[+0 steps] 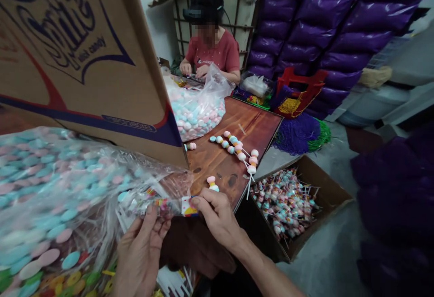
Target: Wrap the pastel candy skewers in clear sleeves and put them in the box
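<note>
Over the table's near edge my two hands stretch a clear plastic wrapper (171, 207) with a printed white, yellow and blue end. My left hand (144, 238) is closed on its clear part, thumb on top. Thumb and fingers of my right hand (219, 218) pinch the printed end. More crinkled wrappers (135, 197) lie just behind my left hand. Beyond my right hand, a short candy stack (212, 183) rests on the wooden table (203, 166). Farther off lie pink, white and blue candies on white sticks (233, 145). Whether the wrapper holds anything is unclear.
A cardboard box (101, 62) blocks the left. Plastic bags of pastel candies (50, 188) lie beside and behind it. An open carton of wrapped lollipops (288, 202) stands at right, below the table edge. A co-worker (212, 48) sits opposite. Purple packages (305, 25) are stacked behind.
</note>
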`<state>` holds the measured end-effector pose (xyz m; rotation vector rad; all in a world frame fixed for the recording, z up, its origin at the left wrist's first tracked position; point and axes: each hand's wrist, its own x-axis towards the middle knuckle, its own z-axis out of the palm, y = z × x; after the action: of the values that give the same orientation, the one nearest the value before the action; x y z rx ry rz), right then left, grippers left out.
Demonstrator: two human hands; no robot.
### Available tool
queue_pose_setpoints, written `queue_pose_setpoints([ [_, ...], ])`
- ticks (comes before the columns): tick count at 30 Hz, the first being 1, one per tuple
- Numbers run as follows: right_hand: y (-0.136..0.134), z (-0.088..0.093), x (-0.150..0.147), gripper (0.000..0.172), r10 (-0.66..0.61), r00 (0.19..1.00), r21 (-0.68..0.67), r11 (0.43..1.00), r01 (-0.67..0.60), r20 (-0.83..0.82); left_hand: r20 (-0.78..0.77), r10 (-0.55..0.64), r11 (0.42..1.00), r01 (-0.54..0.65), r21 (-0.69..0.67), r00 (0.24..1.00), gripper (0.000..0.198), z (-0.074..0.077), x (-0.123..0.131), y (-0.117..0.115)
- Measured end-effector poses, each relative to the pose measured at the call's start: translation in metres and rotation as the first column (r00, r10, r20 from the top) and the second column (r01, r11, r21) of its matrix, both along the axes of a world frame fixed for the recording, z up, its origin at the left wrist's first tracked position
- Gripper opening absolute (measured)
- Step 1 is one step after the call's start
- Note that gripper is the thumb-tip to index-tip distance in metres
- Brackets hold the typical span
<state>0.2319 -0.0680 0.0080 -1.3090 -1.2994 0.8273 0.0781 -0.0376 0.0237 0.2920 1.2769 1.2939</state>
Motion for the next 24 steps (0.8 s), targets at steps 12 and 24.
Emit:
queue_pose_setpoints([
  [12,0.168,-0.017,0.032,0.033,-0.033,0.440,0.123,0.976,-0.179,0.897,-0.012,0.079,0.996,-0.079,0.036,0.997,0.014,-0.013,-0.011,-0.003],
  [24,0.159,-0.019,0.040,0.022,-0.057,0.419,0.113,0.987,-0.111,0.906,0.024,0.043,0.993,-0.045,0.106,0.999,0.031,-0.009,-0.008,-0.010],
])
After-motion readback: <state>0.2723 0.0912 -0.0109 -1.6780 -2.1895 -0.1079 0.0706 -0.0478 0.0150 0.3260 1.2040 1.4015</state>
